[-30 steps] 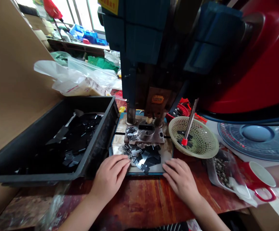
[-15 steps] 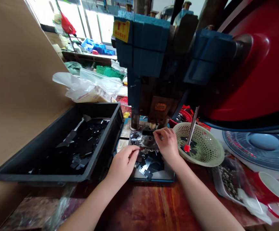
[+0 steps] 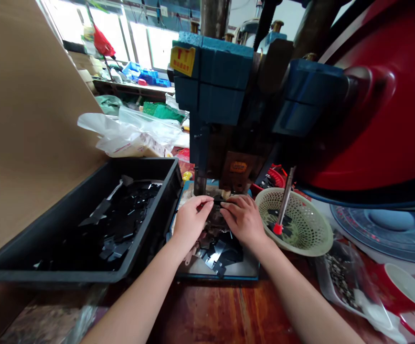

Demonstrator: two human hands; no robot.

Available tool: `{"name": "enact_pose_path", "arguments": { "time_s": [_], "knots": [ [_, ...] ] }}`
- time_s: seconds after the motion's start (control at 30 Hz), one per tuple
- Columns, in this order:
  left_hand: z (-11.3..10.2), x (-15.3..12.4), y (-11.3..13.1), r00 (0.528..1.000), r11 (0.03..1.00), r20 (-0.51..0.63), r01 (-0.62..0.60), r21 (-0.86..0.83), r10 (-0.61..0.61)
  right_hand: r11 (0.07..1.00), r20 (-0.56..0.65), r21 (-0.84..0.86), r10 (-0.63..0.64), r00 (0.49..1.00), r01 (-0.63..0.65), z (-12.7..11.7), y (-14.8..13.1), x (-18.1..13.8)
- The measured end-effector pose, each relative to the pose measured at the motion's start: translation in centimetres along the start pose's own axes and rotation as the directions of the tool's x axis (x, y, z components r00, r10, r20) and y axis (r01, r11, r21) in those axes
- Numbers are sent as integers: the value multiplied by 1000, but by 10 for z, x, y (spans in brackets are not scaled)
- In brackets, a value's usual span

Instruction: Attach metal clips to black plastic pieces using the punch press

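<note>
My left hand (image 3: pixel 190 220) and my right hand (image 3: pixel 242 220) meet on the die under the blue press (image 3: pixel 228 91). Both pinch the ends of a small black flat part (image 3: pixel 217 202) lying across the fixture. The fingertips of both hands are pressed together on that piece. Just in front of my hands, a heap of several black and silvery stamped pieces (image 3: pixel 221 248) lies on the press's plate (image 3: pixel 243 271).
A black bin (image 3: pixel 85 224) of black parts stands at the left against a cardboard wall. A cream basket (image 3: pixel 300 224) with a red-tipped rod stands at the right. A red mug (image 3: pixel 404 291), a bag of small metal bits and a red flywheel cover (image 3: pixel 389 95) lie further right.
Both hands left the table edge and reached forward onto the die. The right hand got there first, then the left joined it on the black part. The view tilted upward.
</note>
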State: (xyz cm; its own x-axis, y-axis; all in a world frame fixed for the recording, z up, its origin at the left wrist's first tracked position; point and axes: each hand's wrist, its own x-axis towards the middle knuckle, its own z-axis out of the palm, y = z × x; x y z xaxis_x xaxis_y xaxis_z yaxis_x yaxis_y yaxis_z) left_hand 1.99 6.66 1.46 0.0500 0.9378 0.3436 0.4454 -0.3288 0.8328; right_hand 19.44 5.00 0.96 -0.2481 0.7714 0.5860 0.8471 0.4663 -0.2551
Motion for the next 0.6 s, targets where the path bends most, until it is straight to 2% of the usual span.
{"name": "enact_pose_path", "arguments": {
  "time_s": [0.13,0.4,0.6],
  "knots": [
    [10,9,3,1000,998,-3,-24,61,24,993,-74,109,44,996,-36,4,5,-6],
    [19,14,-4,995,980,-41,-79,180,88,999,-35,-31,16,999,-17,4,3,-13],
    [19,15,-4,995,971,-49,-70,230,83,994,25,-110,18,1000,-15,0,0,-10]
  ]
}}
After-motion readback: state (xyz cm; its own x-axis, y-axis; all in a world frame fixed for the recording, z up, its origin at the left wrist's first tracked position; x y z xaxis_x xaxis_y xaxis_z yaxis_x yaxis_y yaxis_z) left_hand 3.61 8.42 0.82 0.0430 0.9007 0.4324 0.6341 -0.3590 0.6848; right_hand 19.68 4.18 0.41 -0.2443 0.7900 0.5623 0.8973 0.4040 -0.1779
